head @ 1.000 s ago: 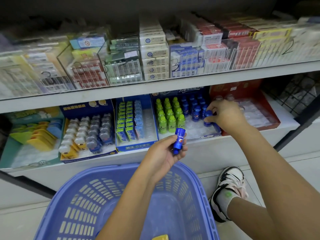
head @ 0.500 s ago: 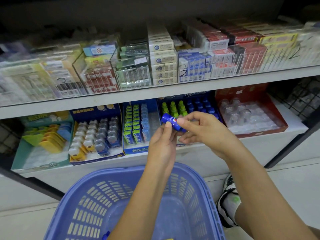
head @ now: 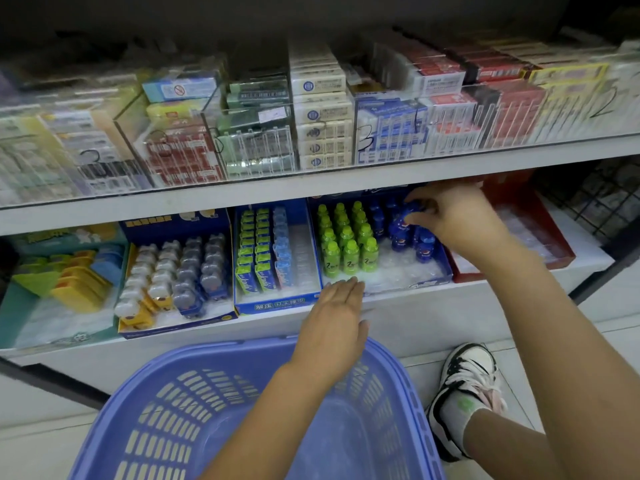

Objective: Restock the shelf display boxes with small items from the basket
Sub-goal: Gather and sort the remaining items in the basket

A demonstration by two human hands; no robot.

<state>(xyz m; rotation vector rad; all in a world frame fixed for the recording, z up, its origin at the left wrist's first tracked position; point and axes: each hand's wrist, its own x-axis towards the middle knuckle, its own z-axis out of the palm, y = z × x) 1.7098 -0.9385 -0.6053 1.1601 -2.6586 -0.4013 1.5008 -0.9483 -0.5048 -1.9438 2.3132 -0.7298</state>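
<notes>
In right hand [head: 460, 216], rounded blue bottle [head: 411, 212].

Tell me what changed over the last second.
The blue bottle went from the left hand to the right hand, which now pinches it over the blue rows in the display box. The left hand, emptied, opened above the basket. Green bottles and neighbouring boxes unchanged.

A single head-worn wide-angle camera looks forward and down, close to the white two-tier shelf [head: 311, 188] across the upper frame; the lilac slotted plastic basket [head: 166, 410] fills the lower centre, directly beneath.
</notes>
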